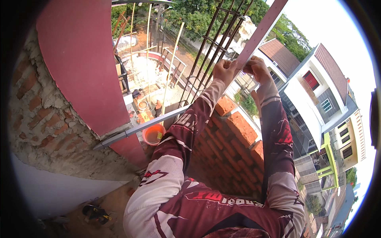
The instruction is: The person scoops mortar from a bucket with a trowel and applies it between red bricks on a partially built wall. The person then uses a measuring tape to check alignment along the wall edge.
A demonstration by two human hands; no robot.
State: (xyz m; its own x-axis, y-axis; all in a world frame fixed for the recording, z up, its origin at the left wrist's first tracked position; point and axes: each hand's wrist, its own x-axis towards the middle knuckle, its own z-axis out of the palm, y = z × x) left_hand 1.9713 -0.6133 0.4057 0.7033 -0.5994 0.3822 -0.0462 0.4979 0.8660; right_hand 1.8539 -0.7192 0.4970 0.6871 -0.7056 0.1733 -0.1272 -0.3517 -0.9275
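Observation:
A long, straight pinkish bar (258, 35) slants up in front of me, and both my hands meet at it. My left hand (225, 72) is closed at the bar's left side, thumb and fingers pinched together. On the other side my right hand (258, 70) has its fingers bent and pressed together against the bar. Whatever is between the fingertips is too small to make out. Just left of my hands rises a cage of dark steel rebar (214, 43). Beneath my arms stands a red brick wall (226, 158), its top bricks (243, 129) below my hands.
A grey bar (143, 126) runs across from the pink wall panel (79, 59) behind my left forearm. Far below are an orange bucket (153, 135), bamboo poles (173, 59) and a person (158, 108). Rough brickwork (39, 115) is at left; houses (329, 79) stand at right.

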